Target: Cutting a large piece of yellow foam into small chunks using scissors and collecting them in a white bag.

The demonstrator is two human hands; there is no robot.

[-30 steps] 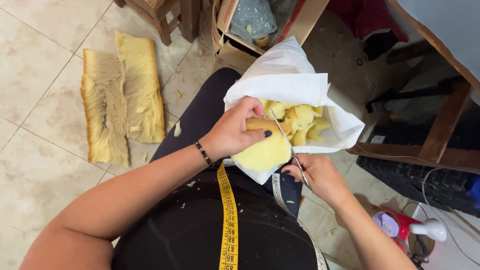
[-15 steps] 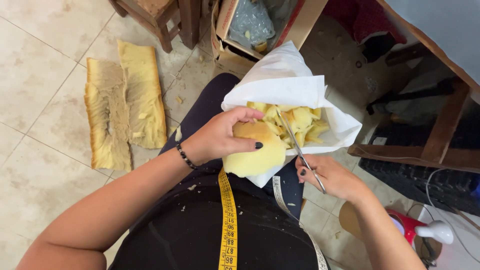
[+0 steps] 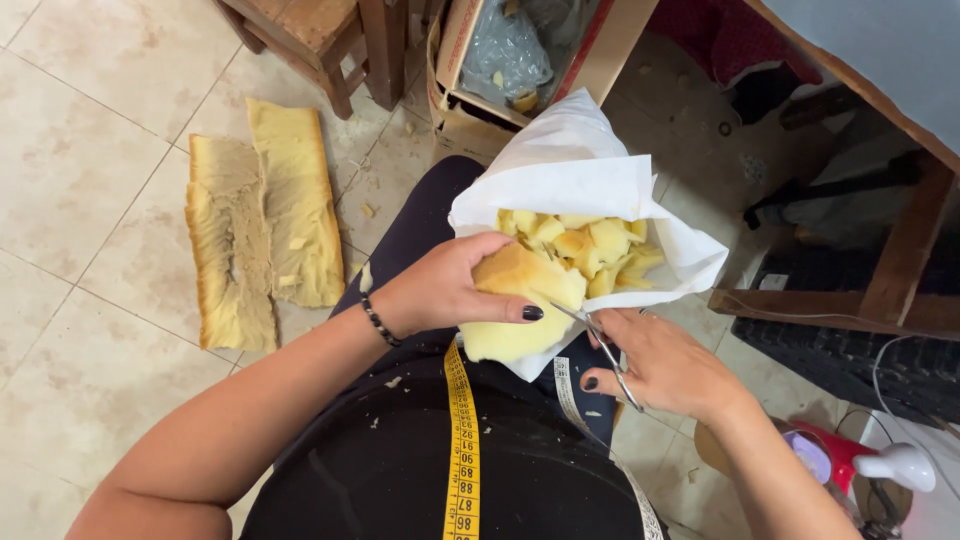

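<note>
- Head view, left hand (image 3: 445, 290): closed around a yellow foam block (image 3: 515, 310), thumb on its near face, fingers wrapped over the top; a dark bead bracelet (image 3: 380, 322) circles the wrist.
- Head view, right hand (image 3: 660, 360): fingers through the handles of a pair of scissors (image 3: 590, 335), clamped on them; the blades point toward the left hand and their tips meet the near edge of the foam block.
- Foam block: held between the two hands, above the lap, touching the lower lip of a white bag (image 3: 590, 185).
- White bag: open, just beyond both hands, holding small cut foam pieces (image 3: 590, 245).
- Yellow measuring tape (image 3: 462, 440): hangs down the dark clothing, below the left hand's thumb; a second, paler tape (image 3: 575, 400) lies beneath the right hand.
- Foam slabs (image 3: 260, 225): two long worn strips on the tiled floor (image 3: 80, 150), well apart from the left hand, on its outer side.
- Cardboard box (image 3: 480, 90): beyond the bag, with clear plastic inside.
- Wooden desk (image 3: 890, 120): beyond the right hand.
</note>
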